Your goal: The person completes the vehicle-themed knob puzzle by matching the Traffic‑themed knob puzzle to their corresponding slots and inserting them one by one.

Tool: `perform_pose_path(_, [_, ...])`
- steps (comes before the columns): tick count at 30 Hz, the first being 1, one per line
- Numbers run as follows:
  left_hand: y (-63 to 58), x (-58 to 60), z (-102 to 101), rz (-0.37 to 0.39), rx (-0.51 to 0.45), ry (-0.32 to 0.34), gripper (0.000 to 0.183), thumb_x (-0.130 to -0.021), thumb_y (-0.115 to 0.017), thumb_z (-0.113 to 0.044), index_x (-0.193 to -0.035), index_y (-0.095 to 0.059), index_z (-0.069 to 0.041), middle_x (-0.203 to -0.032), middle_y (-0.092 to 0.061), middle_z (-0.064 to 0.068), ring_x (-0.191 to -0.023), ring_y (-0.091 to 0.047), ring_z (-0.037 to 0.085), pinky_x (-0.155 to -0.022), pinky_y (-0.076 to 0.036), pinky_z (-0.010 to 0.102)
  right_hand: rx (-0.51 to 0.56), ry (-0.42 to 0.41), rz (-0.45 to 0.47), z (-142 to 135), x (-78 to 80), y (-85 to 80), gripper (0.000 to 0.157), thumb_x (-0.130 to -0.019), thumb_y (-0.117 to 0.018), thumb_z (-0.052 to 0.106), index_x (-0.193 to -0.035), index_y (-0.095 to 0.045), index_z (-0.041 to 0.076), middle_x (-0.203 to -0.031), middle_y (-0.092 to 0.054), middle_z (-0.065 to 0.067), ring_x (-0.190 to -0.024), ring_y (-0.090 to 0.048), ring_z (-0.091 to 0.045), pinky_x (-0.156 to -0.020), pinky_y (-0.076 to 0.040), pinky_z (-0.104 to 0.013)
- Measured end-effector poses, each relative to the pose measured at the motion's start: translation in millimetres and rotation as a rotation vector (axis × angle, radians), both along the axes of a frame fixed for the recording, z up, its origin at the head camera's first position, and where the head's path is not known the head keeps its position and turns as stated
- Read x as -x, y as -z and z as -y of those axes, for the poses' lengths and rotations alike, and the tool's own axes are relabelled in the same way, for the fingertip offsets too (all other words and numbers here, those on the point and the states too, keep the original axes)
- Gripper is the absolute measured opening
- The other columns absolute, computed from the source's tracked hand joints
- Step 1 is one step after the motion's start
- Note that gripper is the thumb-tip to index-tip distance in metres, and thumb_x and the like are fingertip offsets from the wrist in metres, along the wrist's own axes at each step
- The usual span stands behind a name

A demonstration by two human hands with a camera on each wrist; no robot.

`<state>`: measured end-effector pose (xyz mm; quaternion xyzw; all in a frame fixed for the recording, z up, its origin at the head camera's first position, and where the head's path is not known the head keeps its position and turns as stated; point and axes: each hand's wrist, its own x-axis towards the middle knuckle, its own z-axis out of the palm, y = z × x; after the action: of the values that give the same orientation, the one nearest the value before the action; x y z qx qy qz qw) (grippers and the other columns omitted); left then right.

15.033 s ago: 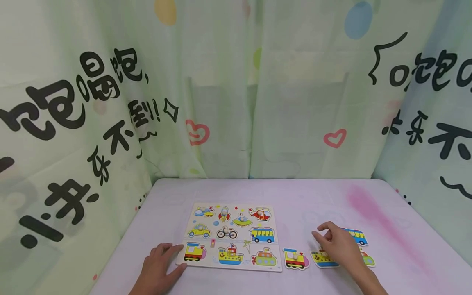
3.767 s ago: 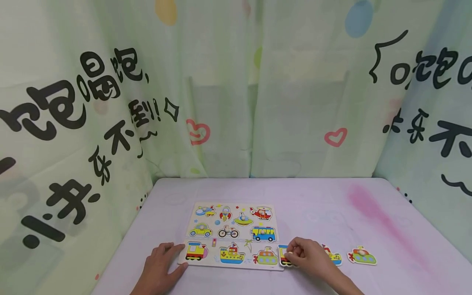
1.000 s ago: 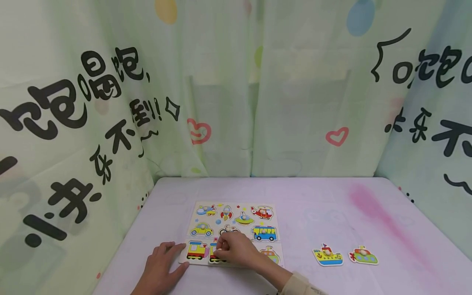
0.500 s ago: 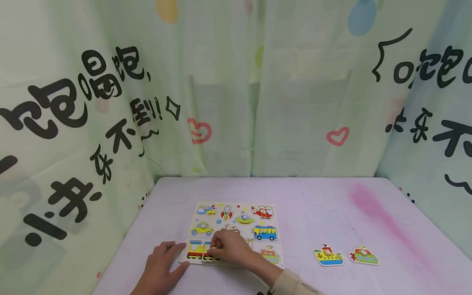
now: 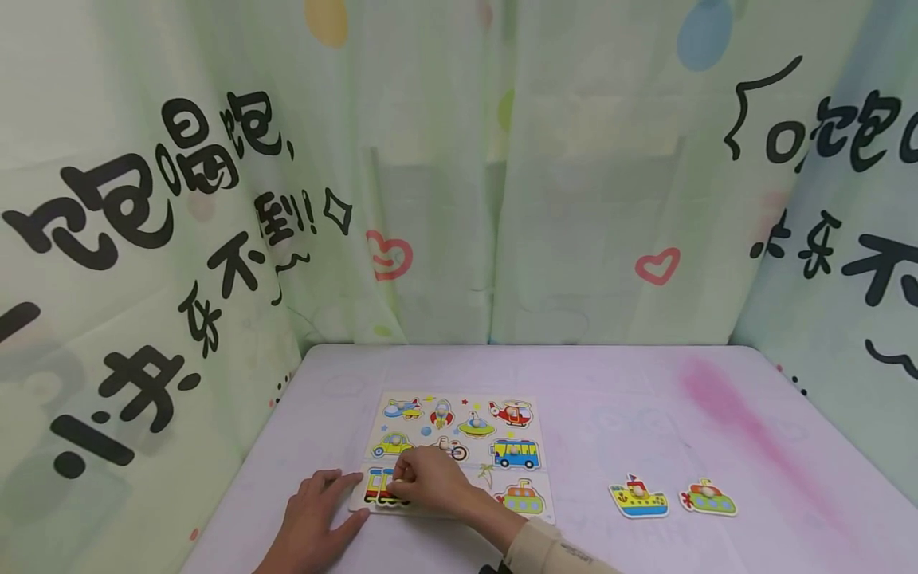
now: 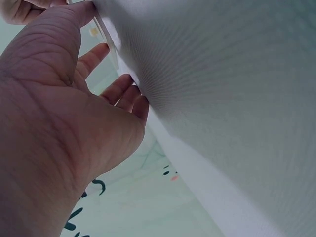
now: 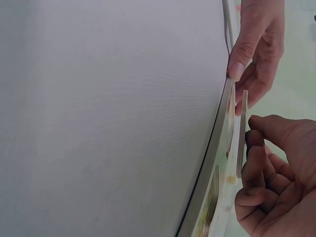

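Note:
In the head view my left hand (image 5: 308, 522) rests on the left edge of a wooden vehicle puzzle board (image 5: 479, 450), thumb and fingers spread. My right hand (image 5: 436, 482) pinches a train puzzle piece (image 5: 386, 478) over the board's lower-left corner. The piece overlaps the printed train there. The right wrist view shows the piece's thin edge (image 7: 242, 136) standing slightly off the board, with thumb and index finger at its back. My right hand covers the printed boat and part of the bicycle.
A boat puzzle piece (image 5: 638, 498) and a submarine puzzle piece (image 5: 708, 498) lie apart on the table, right of the board. Curtains (image 5: 574, 239) with printed characters surround the pale tablecloth (image 5: 588, 383) on the back and sides.
My right hand brought the train piece from the table right of the board, leftward across its lower row, onto the printed train. A bus piece once at the right is gone. My left hand stays put.

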<state>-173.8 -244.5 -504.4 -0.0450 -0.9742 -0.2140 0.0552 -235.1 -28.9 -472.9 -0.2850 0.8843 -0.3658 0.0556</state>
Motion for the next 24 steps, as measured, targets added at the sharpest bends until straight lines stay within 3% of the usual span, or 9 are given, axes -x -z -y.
perform_pose_path(6, [-0.1,2.3,-1,0.044,0.007,-0.017,0.055,-0.087,-0.078,-0.046,-0.133,-0.066,-0.019,-0.131,-0.056,0.012,-0.12,-0.052,0.035,-0.098,-0.043,0.061,0.006,0.003,0.008,7,2.4,3.5,0.018,-0.089,-0.08,0.022,-0.08,-0.066,0.014,-0.065,-0.054,0.014,-0.058,-0.045,0.001,-0.055,-0.038,-0.017])
perform_pose_path(14, [-1.4,0.0,-1,0.018,0.004,0.001,0.054,-0.088,-0.078,-0.046,-0.133,-0.066,-0.019,-0.129,-0.056,0.012,-0.12,-0.053,0.035,-0.097,-0.043,0.061,-0.006,0.006,-0.004,16,4.7,10.4,0.02,-0.089,-0.08,0.022,-0.077,-0.066,0.015,-0.062,-0.053,0.014,-0.057,-0.044,0.001,-0.054,-0.035,-0.018])
perform_pose_path(24, [-1.0,2.1,-1,0.038,-0.005,-0.011,0.053,-0.088,-0.077,-0.046,-0.132,-0.067,-0.018,-0.129,-0.055,0.013,-0.12,-0.052,0.036,-0.097,-0.042,0.061,-0.023,0.038,0.009,23,5.1,7.2,0.02,-0.089,-0.08,0.024,-0.078,-0.064,0.017,-0.063,-0.052,0.012,-0.058,-0.044,-0.001,-0.055,-0.034,-0.02])
